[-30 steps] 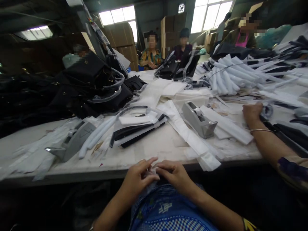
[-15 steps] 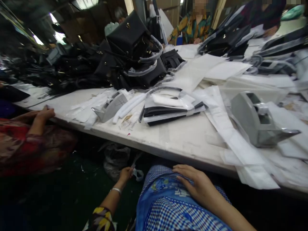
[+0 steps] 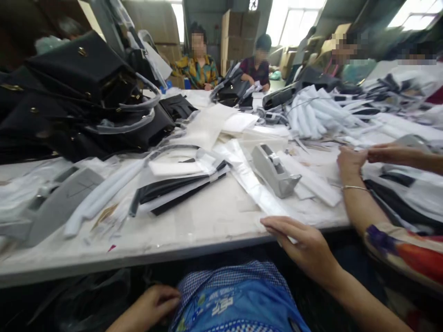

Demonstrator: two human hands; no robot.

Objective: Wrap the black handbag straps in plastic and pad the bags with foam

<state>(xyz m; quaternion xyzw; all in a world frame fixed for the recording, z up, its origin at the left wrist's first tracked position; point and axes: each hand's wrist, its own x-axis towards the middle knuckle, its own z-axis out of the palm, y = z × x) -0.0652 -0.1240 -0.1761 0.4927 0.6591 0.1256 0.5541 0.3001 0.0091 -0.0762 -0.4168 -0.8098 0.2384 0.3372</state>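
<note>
Raised from the lap since half a second ago, the right hand (image 3: pixel 301 242) is now at the edge of the counter (image 3: pixel 200 226), between 1 and 2 o'clock from the apron (image 3: pixel 235 295); the left hand (image 3: pixel 157 302) has come in to 9 o'clock, against the apron's side.

White plastic strips (image 3: pixel 254 186) lie flat towards 12 to 1 o'clock, their near end running under the right hand, with a grey tape dispenser (image 3: pixel 277 173) just beside them at 1 o'clock. The right hand's fingers are stretched out over that end; whether they grip it, I cannot tell. The left hand's fingers are loosely curled, and whether anything is in them is hidden.

By their look, the strips should be light, limp and rather slippery, apt to slide over one another. Best held by the near end, thumb beneath and fingers flat on top.
</note>
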